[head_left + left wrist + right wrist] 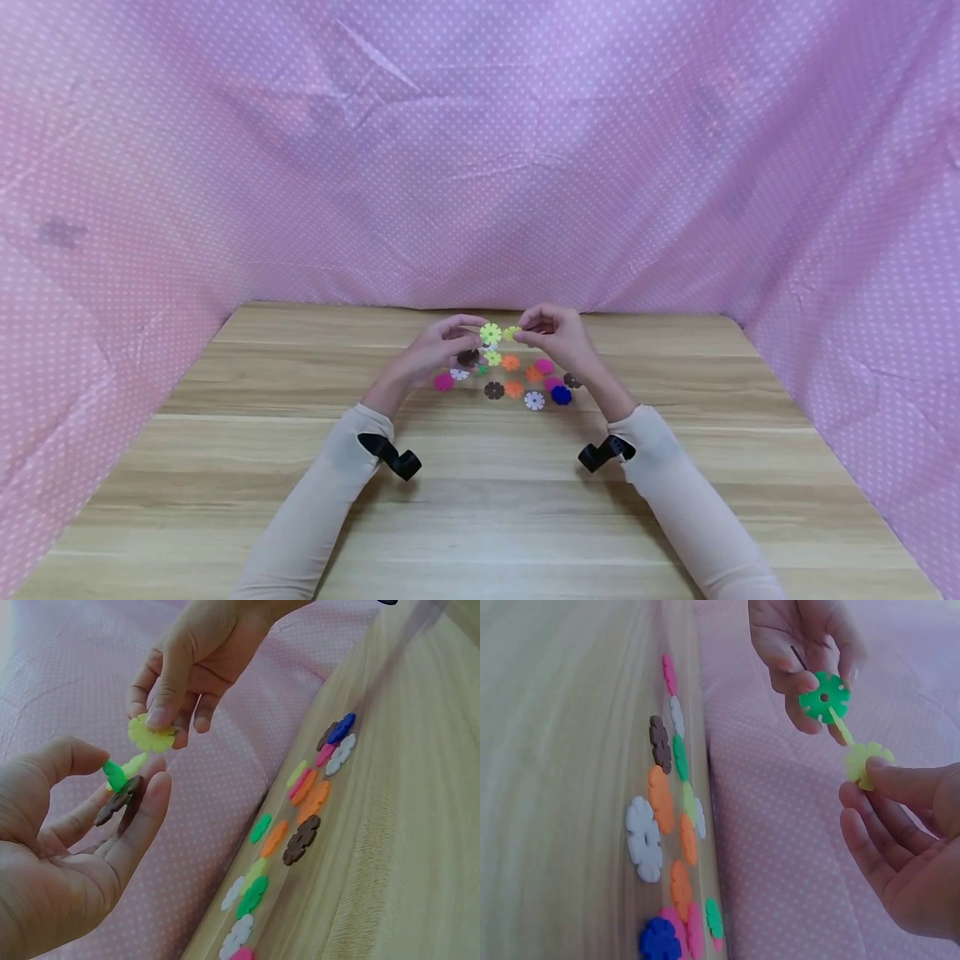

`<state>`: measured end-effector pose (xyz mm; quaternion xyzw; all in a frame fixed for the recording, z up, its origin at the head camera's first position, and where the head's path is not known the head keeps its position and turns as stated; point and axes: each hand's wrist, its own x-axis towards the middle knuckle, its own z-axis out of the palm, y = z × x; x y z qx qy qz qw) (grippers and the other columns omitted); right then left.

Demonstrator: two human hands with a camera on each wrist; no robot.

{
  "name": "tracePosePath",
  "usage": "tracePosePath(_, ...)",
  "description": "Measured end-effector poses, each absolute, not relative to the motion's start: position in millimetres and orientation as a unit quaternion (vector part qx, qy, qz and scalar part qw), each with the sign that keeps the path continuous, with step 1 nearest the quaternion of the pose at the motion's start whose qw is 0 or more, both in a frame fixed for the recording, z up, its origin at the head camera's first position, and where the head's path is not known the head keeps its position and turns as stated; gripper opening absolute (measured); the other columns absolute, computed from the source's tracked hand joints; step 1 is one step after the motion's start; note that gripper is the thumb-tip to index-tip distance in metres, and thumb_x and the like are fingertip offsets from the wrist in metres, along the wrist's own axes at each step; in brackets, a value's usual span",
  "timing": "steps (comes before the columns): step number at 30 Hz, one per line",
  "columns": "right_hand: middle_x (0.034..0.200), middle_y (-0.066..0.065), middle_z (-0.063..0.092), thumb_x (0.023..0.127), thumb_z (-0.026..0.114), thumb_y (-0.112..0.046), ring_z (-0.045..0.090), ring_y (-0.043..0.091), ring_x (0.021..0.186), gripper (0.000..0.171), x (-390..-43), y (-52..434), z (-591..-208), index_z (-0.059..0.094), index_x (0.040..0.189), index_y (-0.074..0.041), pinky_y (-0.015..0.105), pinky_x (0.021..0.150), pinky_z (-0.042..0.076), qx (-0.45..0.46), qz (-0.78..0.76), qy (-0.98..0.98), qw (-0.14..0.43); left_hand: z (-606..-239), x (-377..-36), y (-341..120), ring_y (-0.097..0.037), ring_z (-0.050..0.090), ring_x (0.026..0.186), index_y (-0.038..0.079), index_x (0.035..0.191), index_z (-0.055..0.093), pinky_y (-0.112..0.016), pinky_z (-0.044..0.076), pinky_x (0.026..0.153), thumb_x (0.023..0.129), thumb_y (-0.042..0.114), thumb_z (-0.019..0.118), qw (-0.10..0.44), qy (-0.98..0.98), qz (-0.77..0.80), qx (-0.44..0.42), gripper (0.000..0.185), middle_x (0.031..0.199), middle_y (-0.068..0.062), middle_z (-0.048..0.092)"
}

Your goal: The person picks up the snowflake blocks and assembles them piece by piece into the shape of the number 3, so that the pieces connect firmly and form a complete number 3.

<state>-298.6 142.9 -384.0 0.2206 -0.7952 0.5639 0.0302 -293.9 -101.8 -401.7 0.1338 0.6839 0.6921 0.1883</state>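
Both forearms reached forward over the wooden table (480, 517), hands raised above the scattered flakes and meeting at mid-table. Left hand (442, 346) curled, thumb and fingers pinching a small cluster of joined flakes (120, 791): green, brown and a lime one standing edge-on. Palm turned upward in the left wrist view. Right hand (551, 332) pinched a yellow flake (868, 763) between thumb and forefinger, the other fingers loosely curled beneath. The yellow flake touched the lime flake's edge; whether it was slotted in could not be told. Below the hands lay loose flakes (517, 385) on the table: orange, pink, white, brown, blue. Pink dotted cloth (480, 150) hung behind.
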Motion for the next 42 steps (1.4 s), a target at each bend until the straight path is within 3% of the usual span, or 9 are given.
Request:
tracePosePath(4, 0.093, 0.025, 0.073, 0.087, 0.078, 0.001, 0.068, 0.009, 0.074, 0.018, -299, 141, -385, 0.068, 0.099, 0.011, 0.022, 0.068, 0.060, 0.224, 0.565, -0.793, 0.042, -401, -293, -100, -0.023, 0.070, 0.088, 0.004, 0.141, 0.053, -0.036, 0.063, 0.083, 0.102, 0.008, 0.057, 0.182, 0.681, 0.697, 0.127, 0.039, 0.104, -0.006, 0.064)
tracePosePath(7, 0.092, 0.026, 0.073, 0.087, 0.077, 0.002, 0.068, 0.010, 0.072, 0.016, -299, 140, -386, 0.069, 0.097, 0.010, 0.022, 0.067, 0.060, 0.221, 0.576, -0.785, 0.048, -401, -293, -97, -0.022, 0.069, 0.088, 0.004, 0.141, 0.053, -0.037, 0.063, 0.085, 0.103, 0.008, 0.056, 0.180, 0.678, 0.702, 0.126, 0.038, 0.104, -0.006, 0.065)
tracePosePath(12, 0.092, 0.027, 0.072, 0.087, 0.077, 0.003, 0.069, 0.008, 0.072, 0.017, -296, 140, -387, 0.068, 0.098, 0.011, 0.023, 0.068, 0.061, 0.216, 0.590, -0.777, 0.044, -402, -292, -96, -0.018, 0.070, 0.085, 0.003, 0.142, 0.051, -0.040, 0.063, 0.088, 0.104, 0.010, 0.053, 0.182, 0.670, 0.708, 0.129, 0.039, 0.112, -0.018, 0.062)
tracePosePath(18, 0.093, 0.026, 0.072, 0.088, 0.076, 0.002, 0.068, 0.009, 0.071, 0.017, -294, 138, -387, 0.067, 0.099, 0.011, 0.023, 0.069, 0.062, 0.208, 0.599, -0.771, 0.053, -399, -289, -96, -0.016, 0.069, 0.081, 0.001, 0.141, 0.051, -0.033, 0.064, 0.080, 0.104, 0.010, 0.051, 0.178, 0.661, 0.718, 0.126, 0.037, 0.119, -0.028, 0.057)
tracePosePath(24, 0.091, 0.025, 0.072, 0.087, 0.077, 0.004, 0.068, 0.007, 0.070, 0.016, -293, 138, -388, 0.067, 0.098, 0.011, 0.028, 0.070, 0.063, 0.213, 0.604, -0.765, 0.061, -397, -287, -95, -0.016, 0.070, 0.083, 0.003, 0.141, 0.052, -0.040, 0.063, 0.087, 0.105, 0.013, 0.051, 0.187, 0.666, 0.710, 0.130, 0.037, 0.108, -0.014, 0.063)
tracePosePath(27, 0.091, 0.027, 0.072, 0.086, 0.077, 0.004, 0.068, 0.006, 0.070, 0.015, -293, 137, -388, 0.067, 0.097, 0.010, 0.029, 0.070, 0.064, 0.222, 0.604, -0.762, 0.067, -395, -286, -94, -0.016, 0.069, 0.084, 0.005, 0.143, 0.052, -0.043, 0.062, 0.090, 0.106, 0.016, 0.050, 0.183, 0.672, 0.705, 0.136, 0.038, 0.112, -0.014, 0.064)
tracePosePath(32, 0.092, 0.029, 0.071, 0.086, 0.078, 0.002, 0.068, 0.006, 0.071, 0.017, -291, 136, -388, 0.068, 0.096, 0.011, 0.023, 0.069, 0.062, 0.225, 0.609, -0.757, 0.076, -395, -285, -89, -0.011, 0.062, 0.076, 0.006, 0.141, 0.054, -0.029, 0.061, 0.077, 0.107, 0.019, 0.047, 0.162, 0.673, 0.711, 0.124, 0.037, 0.119, -0.021, 0.065)
tracePosePath(36, 0.093, 0.027, 0.071, 0.086, 0.078, 0.002, 0.068, 0.006, 0.073, 0.017, -289, 134, -388, 0.068, 0.096, 0.010, 0.020, 0.070, 0.060, 0.220, 0.612, -0.756, 0.074, -396, -284, -84, -0.008, 0.053, 0.069, 0.005, 0.143, 0.051, -0.022, 0.053, 0.067, 0.108, 0.021, 0.047, 0.144, 0.679, 0.711, 0.117, 0.039, 0.112, -0.015, 0.066)
tracePosePath(42, 0.094, 0.029, 0.070, 0.086, 0.078, 0.003, 0.069, 0.007, 0.079, 0.015, -286, 131, -389, 0.069, 0.096, 0.010, 0.019, 0.072, 0.061, 0.229, 0.607, -0.757, 0.082, -399, -281, -82, -0.009, 0.053, 0.069, 0.009, 0.137, 0.055, -0.023, 0.054, 0.065, 0.099, 0.013, 0.065, 0.103, 0.699, 0.698, 0.119, 0.039, 0.091, 0.000, 0.062)
